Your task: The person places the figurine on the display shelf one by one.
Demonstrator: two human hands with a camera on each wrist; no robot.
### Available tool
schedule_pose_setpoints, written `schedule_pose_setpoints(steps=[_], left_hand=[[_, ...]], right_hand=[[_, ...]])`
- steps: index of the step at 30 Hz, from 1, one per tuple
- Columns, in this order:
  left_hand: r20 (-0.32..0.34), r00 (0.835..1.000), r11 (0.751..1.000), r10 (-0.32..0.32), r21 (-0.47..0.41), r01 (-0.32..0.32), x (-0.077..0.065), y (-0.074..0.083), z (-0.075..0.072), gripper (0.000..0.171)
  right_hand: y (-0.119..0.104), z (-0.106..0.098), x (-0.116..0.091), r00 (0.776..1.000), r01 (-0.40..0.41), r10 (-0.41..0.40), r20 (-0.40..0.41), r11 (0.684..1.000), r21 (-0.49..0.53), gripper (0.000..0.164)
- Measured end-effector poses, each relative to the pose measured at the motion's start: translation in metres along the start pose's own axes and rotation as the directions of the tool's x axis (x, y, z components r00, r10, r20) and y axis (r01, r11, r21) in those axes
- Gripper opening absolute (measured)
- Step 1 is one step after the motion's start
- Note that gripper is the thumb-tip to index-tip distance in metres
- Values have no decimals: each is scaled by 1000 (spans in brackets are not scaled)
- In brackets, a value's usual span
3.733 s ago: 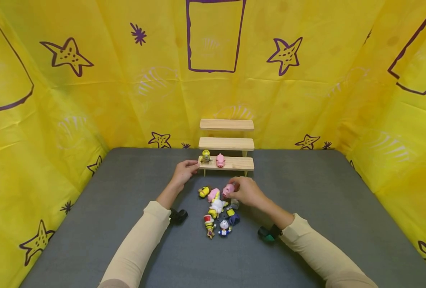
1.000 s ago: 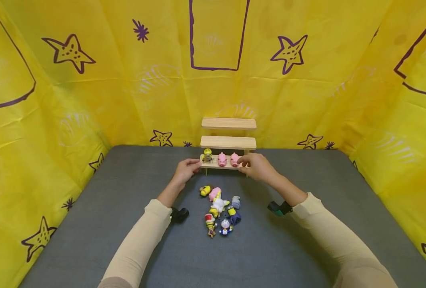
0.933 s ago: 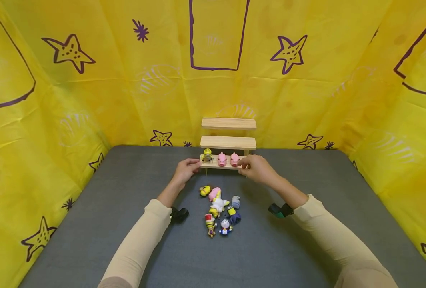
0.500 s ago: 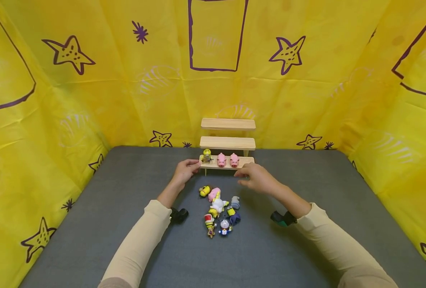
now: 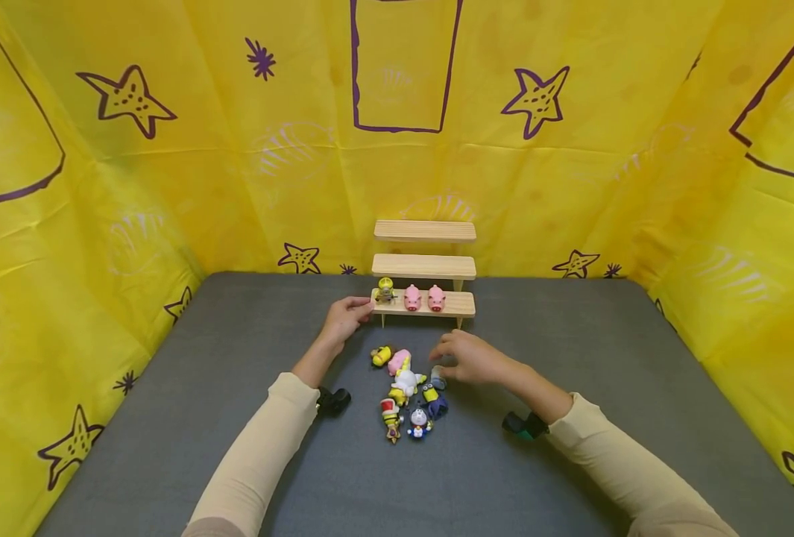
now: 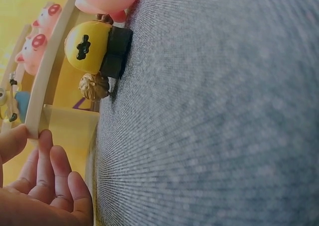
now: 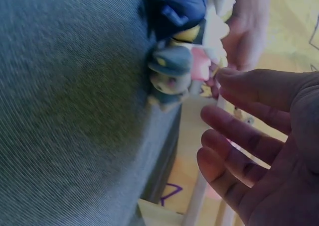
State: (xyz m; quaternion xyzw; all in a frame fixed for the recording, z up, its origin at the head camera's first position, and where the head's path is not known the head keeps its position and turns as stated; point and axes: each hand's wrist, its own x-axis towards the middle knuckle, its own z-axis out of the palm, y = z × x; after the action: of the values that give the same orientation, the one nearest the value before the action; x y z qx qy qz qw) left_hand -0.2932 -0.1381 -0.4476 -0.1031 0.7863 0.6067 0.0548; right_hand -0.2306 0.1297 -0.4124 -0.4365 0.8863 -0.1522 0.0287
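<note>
Here's a gray figurine [image 7: 169,64] beside the spread right hand [image 5: 474,359] (left hand [image 5: 343,321] pinching shelf [image 5: 460,302]).

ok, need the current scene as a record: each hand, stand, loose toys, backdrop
left_hand: left hand pinches the left end of the lowest shelf
right_hand: right hand open beside the grey capped figure, not gripping it
stand: wooden stand, three tiers
on_lowest_shelf: left to right, goggled yellow figure, pink pig, second pink pig
loose_toys: cluster on the grey table, including blue-and-white figure and pink toy
backdrop: yellow cloth, starfish print
</note>
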Motion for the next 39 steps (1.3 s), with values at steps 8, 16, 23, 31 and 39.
schedule_pose_setpoints(steps=[8,16,23,31,39], left_hand=[[-3,1000,1000,4,-5,-4,1,-2,1,36],[0,1000,1000,-7,-7,7,1,-1,1,36],[1,1000,1000,-3,-5,3,2,-1,0,37],[1,1000,1000,1,5,-1,3,-2,0,37],[-1,1000,1000,13,2,-13,2,-3,0,37]], right_hand=[[-2,12,-2,997,-3,4,71,1000,-23,27],[-4,15,-5,997,-3,5,73,1000,-29,26],[-6,14,-6,998,-18,22,60,997,-71,27],[-7,17,-7,997,-18,27,69,990,-139,27],[-2,22,-6,999,-12,17,30,987,-162,26]])
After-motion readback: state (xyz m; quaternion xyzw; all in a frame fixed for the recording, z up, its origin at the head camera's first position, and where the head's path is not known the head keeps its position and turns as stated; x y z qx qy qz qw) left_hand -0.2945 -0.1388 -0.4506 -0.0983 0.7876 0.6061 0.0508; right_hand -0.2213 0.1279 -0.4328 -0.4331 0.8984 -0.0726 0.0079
